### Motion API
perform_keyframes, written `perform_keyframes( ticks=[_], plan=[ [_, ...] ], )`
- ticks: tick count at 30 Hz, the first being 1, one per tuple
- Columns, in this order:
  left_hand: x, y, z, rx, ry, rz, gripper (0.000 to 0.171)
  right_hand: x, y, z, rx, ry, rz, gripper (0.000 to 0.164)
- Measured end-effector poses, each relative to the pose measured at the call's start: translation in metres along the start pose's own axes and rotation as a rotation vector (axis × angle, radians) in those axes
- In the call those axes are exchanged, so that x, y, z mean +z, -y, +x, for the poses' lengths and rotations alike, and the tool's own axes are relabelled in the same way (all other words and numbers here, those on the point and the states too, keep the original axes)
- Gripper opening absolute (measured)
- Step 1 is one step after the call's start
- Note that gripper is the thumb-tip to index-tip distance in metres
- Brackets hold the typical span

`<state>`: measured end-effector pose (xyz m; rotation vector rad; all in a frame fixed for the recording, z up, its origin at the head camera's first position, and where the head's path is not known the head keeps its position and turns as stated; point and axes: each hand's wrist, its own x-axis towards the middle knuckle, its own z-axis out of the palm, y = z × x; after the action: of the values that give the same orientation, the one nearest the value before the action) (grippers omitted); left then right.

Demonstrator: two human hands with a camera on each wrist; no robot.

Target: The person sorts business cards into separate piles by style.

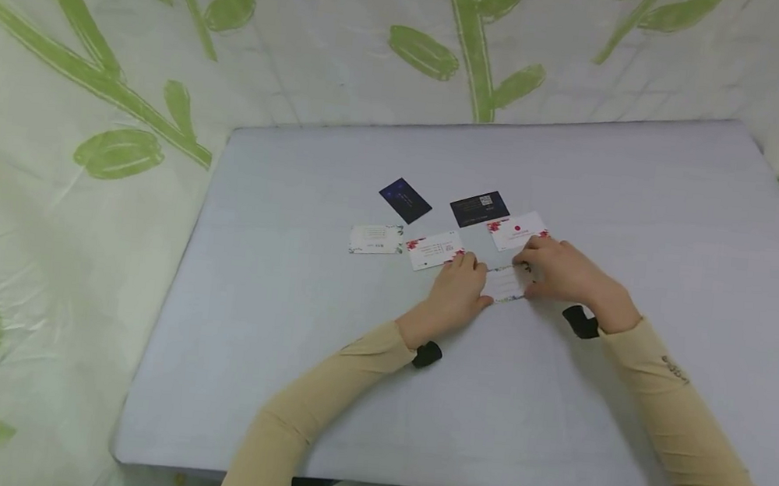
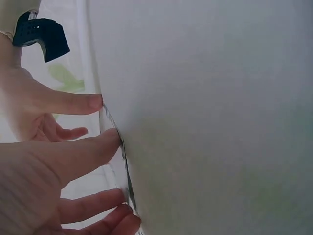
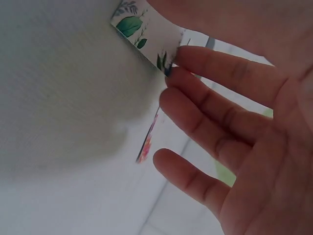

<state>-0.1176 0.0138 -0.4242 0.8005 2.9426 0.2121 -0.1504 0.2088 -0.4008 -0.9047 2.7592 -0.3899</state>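
A white business card with green leaf edging lies low over the table between both hands. My left hand holds its left end, thumb on the near edge and fingers on the far edge. At the other end, my right hand grips it between thumb and fingers. The right wrist view shows the card's leafy corner beside the fingertips. Just beyond the hands are a red-flowered business card, its right end by the left fingers, and another red-flowered card by the right fingers.
Farther left lies a white leaf-edged card. Behind it are a dark blue card and a black card, whose corner meets the red-flowered card. A pale cloth covers the table; a leaf-printed sheet hangs behind.
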Motion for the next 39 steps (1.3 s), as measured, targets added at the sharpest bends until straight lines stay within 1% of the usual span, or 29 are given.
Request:
perform_keyframes(
  ticks=[1, 3, 5, 7, 9, 11, 12, 13, 14, 16, 19, 22, 25, 28, 34, 37, 39],
  plan=[
    [-0.001, 0.0, 0.0, -0.004, -0.006, -0.029, 0.044, 0.0, 0.0, 0.001, -0.002, -0.006, 0.01, 0.042],
    [-0.003, 0.002, 0.0, -0.006, -0.022, -0.121, 0.041, -0.002, -0.001, 0.003, 0.0, -0.019, 0.053, 0.037],
    [-0.006, 0.006, -0.001, -0.008, -0.056, -0.258, 0.034, -0.004, -0.002, 0.007, 0.001, -0.042, 0.144, 0.029],
    [-0.01, 0.014, -0.002, -0.002, -0.113, -0.405, 0.025, -0.006, -0.003, 0.014, -0.016, -0.086, 0.264, 0.019],
    [-0.014, 0.026, -0.002, 0.002, -0.186, -0.542, 0.019, -0.009, -0.004, 0.023, -0.044, -0.149, 0.378, 0.01],
    [-0.022, 0.042, -0.001, -0.003, -0.259, -0.658, 0.016, -0.012, -0.003, 0.034, -0.052, -0.198, 0.489, 0.006],
    [-0.027, 0.051, -0.001, -0.013, -0.293, -0.697, 0.016, -0.013, -0.001, 0.041, -0.055, -0.218, 0.531, 0.005],
    [-0.032, 0.061, -0.001, -0.021, -0.313, -0.734, 0.017, -0.014, 0.003, 0.048, -0.043, -0.236, 0.574, 0.006],
    [-0.035, 0.071, -0.001, -0.03, -0.335, -0.752, 0.017, -0.014, 0.006, 0.056, -0.025, -0.251, 0.617, 0.007],
    [-0.043, 0.09, -0.001, -0.052, -0.361, -0.767, 0.018, -0.014, 0.016, 0.072, 0.019, -0.274, 0.701, 0.011],
    [-0.049, 0.118, -0.003, -0.078, -0.396, -0.745, 0.019, -0.007, 0.031, 0.097, 0.06, -0.313, 0.769, 0.014],
    [-0.049, 0.14, -0.006, -0.116, -0.438, -0.72, 0.018, 0.001, 0.046, 0.116, 0.095, -0.324, 0.821, 0.017],
    [-0.045, 0.155, -0.011, -0.164, -0.456, -0.704, 0.018, 0.01, 0.058, 0.13, 0.131, -0.316, 0.863, 0.018],
    [-0.04, 0.167, -0.016, -0.212, -0.442, -0.7, 0.018, 0.018, 0.068, 0.141, 0.166, -0.3, 0.88, 0.019],
    [-0.033, 0.18, -0.021, -0.28, -0.395, -0.679, 0.019, 0.029, 0.08, 0.156, 0.23, -0.277, 0.788, 0.018],
    [-0.031, 0.184, -0.022, -0.303, -0.373, -0.658, 0.018, 0.032, 0.083, 0.162, 0.236, -0.263, 0.744, 0.016],
    [-0.03, 0.186, -0.022, -0.319, -0.352, -0.653, 0.019, 0.034, 0.084, 0.165, 0.224, -0.256, 0.691, 0.014]
  ],
)
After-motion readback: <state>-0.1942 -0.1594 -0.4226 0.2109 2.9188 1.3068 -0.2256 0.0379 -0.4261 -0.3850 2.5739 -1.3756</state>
